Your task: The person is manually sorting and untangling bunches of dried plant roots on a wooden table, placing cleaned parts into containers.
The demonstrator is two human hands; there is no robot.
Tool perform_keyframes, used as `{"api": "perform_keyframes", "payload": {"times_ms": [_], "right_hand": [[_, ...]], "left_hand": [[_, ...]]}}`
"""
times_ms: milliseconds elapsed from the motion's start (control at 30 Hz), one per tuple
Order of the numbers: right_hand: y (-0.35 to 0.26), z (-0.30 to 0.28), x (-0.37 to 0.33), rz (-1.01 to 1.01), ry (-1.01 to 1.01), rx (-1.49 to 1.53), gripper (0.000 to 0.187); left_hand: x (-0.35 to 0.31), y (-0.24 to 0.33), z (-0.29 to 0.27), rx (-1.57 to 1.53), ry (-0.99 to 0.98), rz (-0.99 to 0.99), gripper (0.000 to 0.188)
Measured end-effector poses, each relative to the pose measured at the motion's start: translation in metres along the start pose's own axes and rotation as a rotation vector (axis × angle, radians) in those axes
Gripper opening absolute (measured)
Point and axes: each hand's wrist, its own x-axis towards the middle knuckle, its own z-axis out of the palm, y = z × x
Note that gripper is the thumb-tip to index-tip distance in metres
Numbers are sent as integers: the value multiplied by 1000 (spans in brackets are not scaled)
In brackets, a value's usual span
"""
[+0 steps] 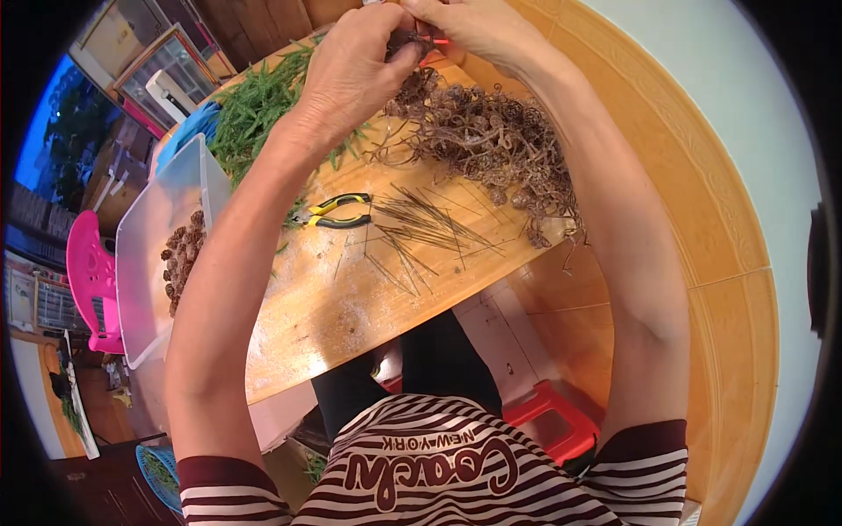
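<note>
At the far edge of the table both hands are raised close together, partly cut off by the top of the view. My left hand (360,57) is closed, with a dark brown dried sprig (408,42) showing between thumb and fingers. Its fingertips meet those of my right hand (482,31), whose fingers are pinched; what they hold is hidden. Something red (436,54) shows just below the hands. Nearest to them lies a heap of brown, curly dried sprigs (491,140). Thin dark wires (421,223) are scattered in front of it, beside yellow-and-black pliers (340,210).
Green artificial foliage (259,114) lies at the table's far left, next to something blue (189,136). A translucent plastic bin (145,237) at the left edge holds brown pine cones (181,254). Beyond it stands a pink chair (86,272). A red stool (553,421) is below the table.
</note>
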Motion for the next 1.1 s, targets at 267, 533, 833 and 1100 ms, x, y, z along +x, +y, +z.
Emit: {"api": "perform_keyframes", "payload": {"times_ms": [267,533,833,1100], "right_hand": [[22,36,-2,-1,209,136,37],[49,65,-11,-11,44,511,35],[56,87,-13,51,193,438,31],[76,96,-19,60,262,589,28]], "left_hand": [[-12,12,-2,139,34,-86,20],[-37,1,-18,54,-286,-189,32],[-42,3,12,335,-321,-199,27],[-39,23,3,256,-517,-261,33]]}}
